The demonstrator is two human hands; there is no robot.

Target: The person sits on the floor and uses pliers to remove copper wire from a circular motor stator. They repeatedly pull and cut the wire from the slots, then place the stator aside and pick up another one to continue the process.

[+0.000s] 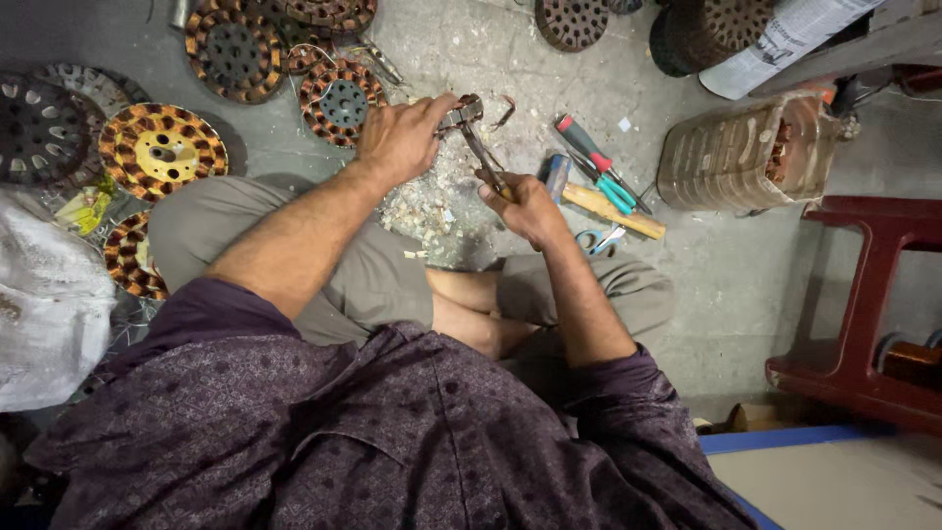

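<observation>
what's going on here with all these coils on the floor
A person sits cross-legged on a concrete floor. The left hand grips a small metal part, and the right hand holds a thin tool against it. Scraps lie below. Copper-wound stators lie at the left, with screwdrivers and a hammer at the right.

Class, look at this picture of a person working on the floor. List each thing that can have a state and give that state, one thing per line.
Left hand: closed on a small metal part.
Right hand: gripping the pliers' handles.
Pliers: held tilted, tip at the metal part.
Screwdrivers: lying flat on the floor, untouched.
Wound coil discs: lying flat on the floor, copper wire in place.
Plastic jar: on its side.
Red stool: standing upright.
</observation>
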